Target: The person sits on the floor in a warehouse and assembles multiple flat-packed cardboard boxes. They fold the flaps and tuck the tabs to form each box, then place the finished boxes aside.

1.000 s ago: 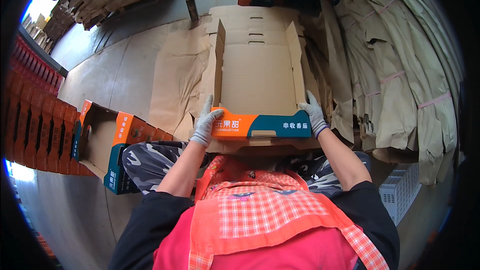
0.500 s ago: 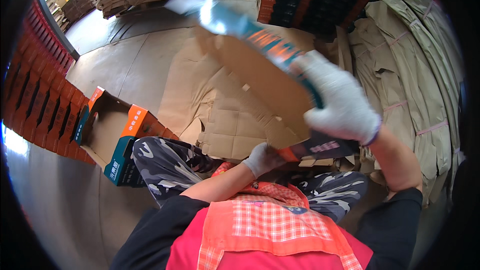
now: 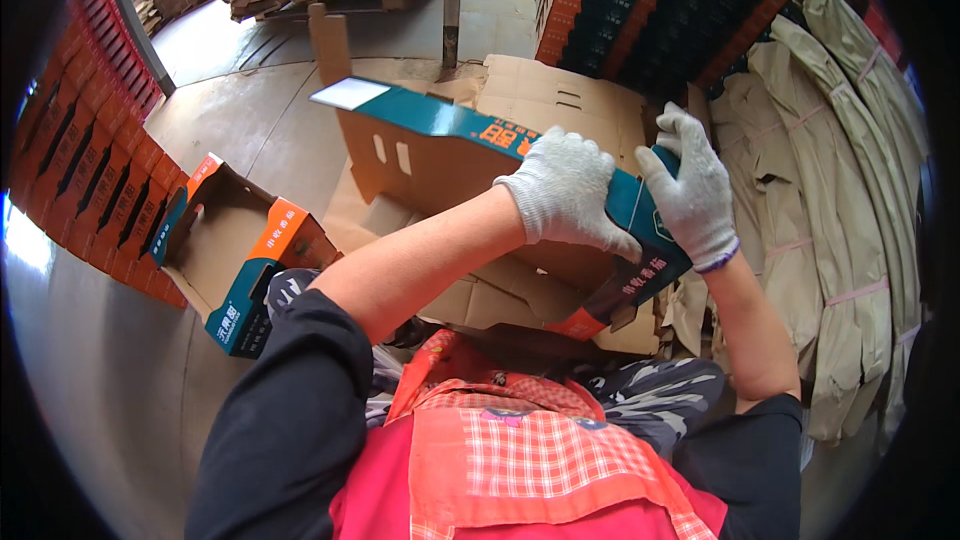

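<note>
While both gloved hands, left hand [image 3: 565, 190] and right hand [image 3: 692, 195], clamp a carton [image 3: 440, 155], flattened cardboard [image 3: 540, 90] covers the concrete floor [image 3: 240, 100].

A teal and orange carton [image 3: 450, 155] is held tilted above the lap by both gloved hands. The left hand [image 3: 565, 190] is laid over the carton's teal edge, and the right hand [image 3: 695, 195] is closed on its near corner just beside it. A finished carton [image 3: 235, 255] is seen lying open on the floor [image 3: 90, 410] to the left. Flat cardboard [image 3: 545, 95] is spread beneath the held carton. Bundled flat sheets [image 3: 840, 200] are stacked to the right, and orange cartons [image 3: 75, 130] are lined up along the left.
</note>
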The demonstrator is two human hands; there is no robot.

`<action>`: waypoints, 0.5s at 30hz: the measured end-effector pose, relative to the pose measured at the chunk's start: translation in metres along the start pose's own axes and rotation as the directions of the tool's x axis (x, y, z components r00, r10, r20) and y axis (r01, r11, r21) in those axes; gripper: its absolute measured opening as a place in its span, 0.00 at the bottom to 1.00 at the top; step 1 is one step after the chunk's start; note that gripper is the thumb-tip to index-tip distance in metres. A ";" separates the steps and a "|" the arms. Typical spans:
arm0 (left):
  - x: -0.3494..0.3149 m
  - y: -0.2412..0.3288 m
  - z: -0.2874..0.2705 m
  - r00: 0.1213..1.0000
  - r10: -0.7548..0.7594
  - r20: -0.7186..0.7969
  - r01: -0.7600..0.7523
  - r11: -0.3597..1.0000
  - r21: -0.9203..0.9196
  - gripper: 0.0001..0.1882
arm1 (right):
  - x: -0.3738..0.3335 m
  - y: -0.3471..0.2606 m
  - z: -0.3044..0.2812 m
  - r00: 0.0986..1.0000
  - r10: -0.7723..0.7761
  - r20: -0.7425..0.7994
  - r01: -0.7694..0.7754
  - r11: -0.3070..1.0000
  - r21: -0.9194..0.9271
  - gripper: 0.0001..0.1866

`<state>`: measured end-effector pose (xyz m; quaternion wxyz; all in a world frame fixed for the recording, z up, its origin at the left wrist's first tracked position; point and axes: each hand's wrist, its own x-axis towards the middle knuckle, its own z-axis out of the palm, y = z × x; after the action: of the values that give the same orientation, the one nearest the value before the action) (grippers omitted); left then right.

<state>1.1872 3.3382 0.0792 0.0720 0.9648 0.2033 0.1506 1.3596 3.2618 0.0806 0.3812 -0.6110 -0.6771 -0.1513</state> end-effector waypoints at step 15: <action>-0.024 0.006 0.025 0.985 0.013 -0.173 -0.024 0.998 -0.061 0.46 | 0.023 0.006 0.019 0.787 -0.065 0.613 0.299 0.910 -0.288 0.14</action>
<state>1.1762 3.3212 0.0503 0.0830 0.9473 0.1949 0.2404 1.3593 3.2918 0.0823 0.0127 -0.6183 -0.7774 -0.1151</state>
